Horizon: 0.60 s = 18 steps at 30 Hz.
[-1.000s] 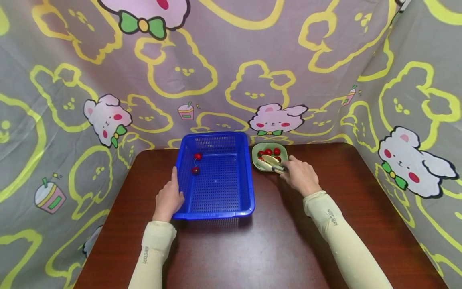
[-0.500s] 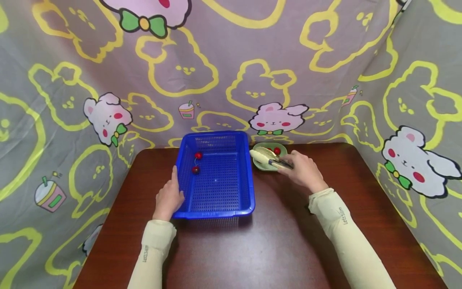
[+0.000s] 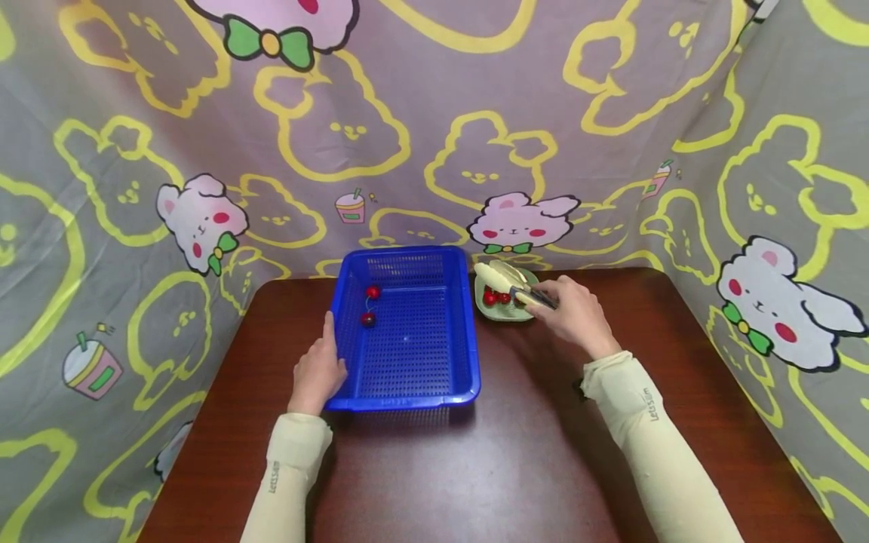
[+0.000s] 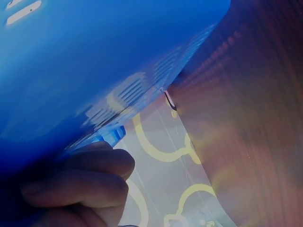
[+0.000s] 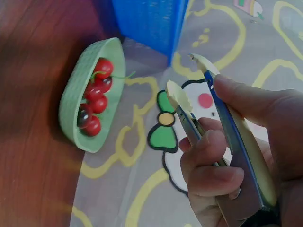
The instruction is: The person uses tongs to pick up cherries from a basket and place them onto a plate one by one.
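My left hand (image 3: 317, 377) holds the left rim of a blue perforated basket (image 3: 410, 362); the left wrist view shows its fingers (image 4: 90, 187) curled at the rim. Two red cherries (image 3: 368, 320), linked by a stem, lie in the basket's left part. With my right hand (image 3: 573, 313) I grip a pair of tongs (image 3: 497, 279) with cream tips, raised above a pale green bowl (image 3: 500, 315). The right wrist view has the tong tips apart and nothing between them. Several cherries (image 5: 98, 103), red and dark, sit in the bowl.
The brown table (image 3: 529, 452) bears the basket and, to its right, the bowl. Patterned grey cloth (image 3: 407, 128) hangs behind the table and at both sides, close to the basket and bowl at the back.
The tongs have come up out of the bowl and now hover over its back part, uncovering cherries at the front. My right hand shifted slightly right. Left hand and basket stayed put.
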### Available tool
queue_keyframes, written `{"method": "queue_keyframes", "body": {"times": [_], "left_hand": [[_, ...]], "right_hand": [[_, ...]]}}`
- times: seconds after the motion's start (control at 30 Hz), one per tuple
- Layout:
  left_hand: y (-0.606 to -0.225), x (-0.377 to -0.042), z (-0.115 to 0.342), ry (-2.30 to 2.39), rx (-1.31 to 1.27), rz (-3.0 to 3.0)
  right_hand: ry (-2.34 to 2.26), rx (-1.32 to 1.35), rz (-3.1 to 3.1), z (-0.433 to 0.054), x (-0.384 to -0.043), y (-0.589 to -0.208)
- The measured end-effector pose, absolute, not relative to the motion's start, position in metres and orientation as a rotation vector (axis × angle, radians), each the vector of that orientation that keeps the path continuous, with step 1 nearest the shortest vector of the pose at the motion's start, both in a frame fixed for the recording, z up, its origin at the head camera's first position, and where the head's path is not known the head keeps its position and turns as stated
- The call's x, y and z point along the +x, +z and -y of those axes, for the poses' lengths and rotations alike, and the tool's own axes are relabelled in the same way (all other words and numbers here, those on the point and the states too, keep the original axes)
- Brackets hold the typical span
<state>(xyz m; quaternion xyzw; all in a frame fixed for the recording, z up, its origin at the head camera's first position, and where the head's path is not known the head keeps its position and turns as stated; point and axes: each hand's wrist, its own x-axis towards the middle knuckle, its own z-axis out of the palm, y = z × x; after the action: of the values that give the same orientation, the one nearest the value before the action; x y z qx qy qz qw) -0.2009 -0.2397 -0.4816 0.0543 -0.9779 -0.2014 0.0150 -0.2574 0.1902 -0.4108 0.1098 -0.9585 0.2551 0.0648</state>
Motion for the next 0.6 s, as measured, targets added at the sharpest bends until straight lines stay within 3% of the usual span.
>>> {"method": "queue_keyframes", "body": {"times": [0.6], "left_hand": [[-0.481,-0.201,0.24,-0.618,0.16,3.053]], "right_hand": [[0.834,0.429,2.909,-0.149,-0.259,-0.385]]}}
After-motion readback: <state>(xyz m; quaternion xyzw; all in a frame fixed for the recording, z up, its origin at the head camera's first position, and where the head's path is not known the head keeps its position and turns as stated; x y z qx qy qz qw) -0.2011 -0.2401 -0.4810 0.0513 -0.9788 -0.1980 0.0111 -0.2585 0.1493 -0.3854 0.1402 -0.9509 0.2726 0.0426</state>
